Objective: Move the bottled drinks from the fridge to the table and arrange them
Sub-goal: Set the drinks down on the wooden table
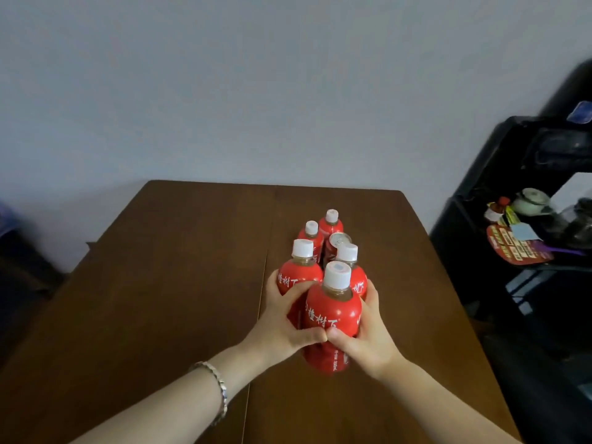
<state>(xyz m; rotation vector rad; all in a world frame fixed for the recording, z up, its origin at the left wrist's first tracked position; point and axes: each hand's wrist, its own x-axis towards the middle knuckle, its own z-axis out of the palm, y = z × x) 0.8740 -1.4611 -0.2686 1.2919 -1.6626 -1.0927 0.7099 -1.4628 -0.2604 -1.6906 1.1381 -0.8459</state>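
Note:
Several red-labelled drink bottles with white caps stand in a tight cluster on the brown wooden table [160, 299]. The nearest bottle [333, 312] is clasped from both sides: my left hand [285, 318] wraps its left side and also touches the bottle behind it [299, 274], while my right hand [365, 338] wraps its right side and touches another bottle [352, 270]. Two more bottles [330, 223] [310, 233] stand at the back. A red can with a silver top [338, 243] sits among them. My thumbs meet at the front of the nearest bottle.
A black shelf unit [512, 174] stands to the right of the table, holding a teapot [531, 200], small jars and a red card. A pale wall runs behind the table. A dark object [19, 267] sits at the left edge. A bracelet is on my left wrist.

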